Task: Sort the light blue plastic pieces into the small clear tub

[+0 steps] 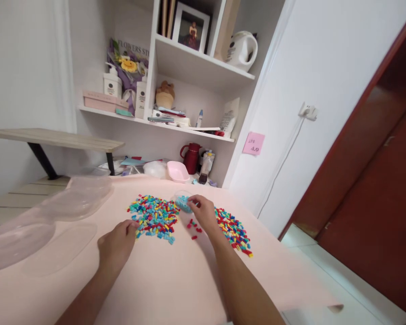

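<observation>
My left hand (117, 246) is at the near left edge of a pile of small multicoloured toy bricks (155, 216). Its fingers are curled together, and whatever is in them is hidden. My right hand (204, 211) reaches over a small clear container (183, 204) holding light blue bricks. Thumb and fingertips are pinched together at the container's right side; I cannot make out what is between them. Several loose red bricks (194, 229) lie on the table just below the right hand. A second mixed pile of bricks (232, 230) spreads to the right, partly behind my right forearm.
Clear plastic trays (77, 196) and a clear lid (59, 250) lie on the left of the pale pink tabletop (162, 280). At the back stand a pink basin (177, 171), a red jug (191, 158) and a bottle (206, 168), below white shelves (196, 72).
</observation>
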A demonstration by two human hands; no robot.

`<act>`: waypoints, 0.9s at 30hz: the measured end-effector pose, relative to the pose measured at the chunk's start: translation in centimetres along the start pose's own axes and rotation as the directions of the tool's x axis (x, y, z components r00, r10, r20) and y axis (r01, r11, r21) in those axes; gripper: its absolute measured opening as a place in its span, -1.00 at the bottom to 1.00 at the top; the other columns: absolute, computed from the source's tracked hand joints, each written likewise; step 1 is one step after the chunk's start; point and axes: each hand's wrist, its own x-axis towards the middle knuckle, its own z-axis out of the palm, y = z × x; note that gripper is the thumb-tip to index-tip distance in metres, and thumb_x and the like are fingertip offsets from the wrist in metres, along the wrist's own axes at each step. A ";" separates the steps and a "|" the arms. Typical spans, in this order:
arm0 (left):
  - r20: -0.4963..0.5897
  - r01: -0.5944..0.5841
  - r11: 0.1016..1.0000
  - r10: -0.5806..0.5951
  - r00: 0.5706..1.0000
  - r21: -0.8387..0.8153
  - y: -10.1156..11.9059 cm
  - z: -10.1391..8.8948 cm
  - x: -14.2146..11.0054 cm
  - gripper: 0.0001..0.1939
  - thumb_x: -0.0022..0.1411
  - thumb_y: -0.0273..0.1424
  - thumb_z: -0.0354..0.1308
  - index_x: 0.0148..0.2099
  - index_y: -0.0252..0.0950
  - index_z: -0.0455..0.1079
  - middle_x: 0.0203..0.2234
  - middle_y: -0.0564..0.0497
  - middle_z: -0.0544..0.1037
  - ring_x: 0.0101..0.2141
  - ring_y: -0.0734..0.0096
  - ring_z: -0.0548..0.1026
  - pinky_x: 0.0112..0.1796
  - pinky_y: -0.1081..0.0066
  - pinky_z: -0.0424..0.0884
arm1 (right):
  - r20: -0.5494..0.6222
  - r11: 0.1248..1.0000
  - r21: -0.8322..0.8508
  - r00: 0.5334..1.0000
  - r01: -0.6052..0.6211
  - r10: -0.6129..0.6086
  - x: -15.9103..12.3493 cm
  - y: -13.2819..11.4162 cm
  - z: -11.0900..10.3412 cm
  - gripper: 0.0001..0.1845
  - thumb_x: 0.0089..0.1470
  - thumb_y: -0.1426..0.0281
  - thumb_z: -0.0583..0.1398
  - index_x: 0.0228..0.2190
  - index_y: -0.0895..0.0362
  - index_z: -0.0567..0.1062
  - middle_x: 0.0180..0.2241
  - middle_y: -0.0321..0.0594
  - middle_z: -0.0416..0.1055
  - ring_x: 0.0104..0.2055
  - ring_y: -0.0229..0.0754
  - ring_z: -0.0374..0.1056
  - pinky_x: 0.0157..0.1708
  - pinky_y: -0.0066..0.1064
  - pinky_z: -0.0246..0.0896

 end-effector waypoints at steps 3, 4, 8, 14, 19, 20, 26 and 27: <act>-0.009 -0.012 1.000 0.011 1.000 -0.020 -0.1 0.1 -0.1 -0.70 0.19 -0.30 -0.08 -0.31 -0.08 0.50 -0.24 0.13 0.63 -0.16 0.24 0.53 -0.11 0.30 0.25 | -0.178 0.995 -0.050 0.981 -0.088 0.077 0.9 1.5 -0.1 -0.60 0.11 0.18 0.06 -0.14 0.10 0.52 -0.34 -0.17 0.48 -0.35 -0.16 0.34 -0.27 -0.33 0.23; -0.012 -0.014 1.000 0.014 1.000 -0.026 -0.1 0.1 -0.1 -0.71 0.19 -0.30 -0.08 -0.31 -0.07 0.50 -0.24 0.14 0.63 -0.16 0.25 0.53 -0.10 0.31 0.25 | -0.186 0.994 -0.047 0.978 -0.103 0.092 1.0 1.9 -0.3 -0.58 0.11 0.17 0.05 -0.11 0.10 0.50 -0.35 -0.18 0.47 -0.36 -0.15 0.34 -0.28 -0.32 0.24; -0.016 -0.012 1.000 0.012 1.000 -0.015 -0.2 0.0 0.0 -0.71 0.19 -0.30 -0.07 -0.30 -0.07 0.51 -0.22 0.13 0.63 -0.14 0.25 0.52 -0.11 0.30 0.25 | -0.204 0.986 0.090 0.966 -0.141 0.156 0.6 2.8 -1.1 -0.56 0.14 0.17 -0.02 -0.13 0.11 0.50 -0.38 -0.19 0.46 -0.37 -0.17 0.34 -0.33 -0.35 0.27; -0.001 -0.018 1.000 0.018 1.000 -0.003 -0.1 0.0 0.1 -0.70 0.19 -0.30 -0.08 -0.30 -0.07 0.51 -0.22 0.12 0.63 -0.15 0.22 0.53 -0.11 0.29 0.25 | 0.234 0.942 0.299 0.969 -0.151 0.081 -1.0 1.1 -1.4 -0.70 0.08 0.26 0.08 -0.30 0.15 0.53 -0.55 -0.31 0.37 -0.56 -0.31 0.25 -0.54 -0.50 0.18; -0.008 -0.024 1.000 0.024 1.000 -0.010 -0.2 0.1 0.0 -0.69 0.20 -0.32 -0.09 -0.25 -0.09 0.51 -0.22 0.09 0.63 -0.15 0.24 0.52 -0.09 0.28 0.23 | 0.624 0.967 0.253 0.765 -0.004 -0.160 -2.3 -0.4 0.0 -0.79 -0.12 0.39 0.28 -0.33 0.11 0.56 -0.54 -0.39 0.39 -0.51 -0.34 0.26 -0.50 -0.54 0.15; -0.008 -0.021 1.000 0.021 1.000 -0.010 -0.1 0.1 0.0 -0.69 0.20 -0.33 -0.10 -0.25 -0.09 0.51 -0.22 0.09 0.63 -0.16 0.24 0.52 -0.09 0.28 0.23 | 0.622 0.971 0.238 0.763 0.033 -0.178 -2.4 -0.6 0.2 -0.78 -0.13 0.41 0.29 -0.32 0.10 0.55 -0.52 -0.39 0.39 -0.49 -0.34 0.27 -0.48 -0.54 0.15; 0.009 -0.025 1.000 0.025 1.000 -0.006 0.0 0.0 -0.3 -0.67 0.22 -0.32 -0.13 -0.26 -0.10 0.50 -0.24 0.07 0.63 -0.17 0.25 0.53 -0.07 0.27 0.22 | 0.562 0.956 0.137 0.774 0.258 -0.290 -2.9 -2.4 0.7 -0.73 -0.09 0.44 0.28 -0.25 0.07 0.55 -0.36 -0.28 0.43 -0.35 -0.27 0.31 -0.32 -0.50 0.19; 0.010 -0.025 1.000 0.025 1.000 -0.010 0.1 0.0 -0.3 -0.67 0.22 -0.33 -0.13 -0.27 -0.10 0.49 -0.24 0.07 0.63 -0.16 0.25 0.53 -0.07 0.27 0.21 | 0.554 0.952 0.120 0.776 0.283 -0.301 -3.0 -2.6 0.7 -0.72 -0.09 0.45 0.27 -0.24 0.06 0.55 -0.33 -0.27 0.43 -0.33 -0.27 0.32 -0.30 -0.49 0.20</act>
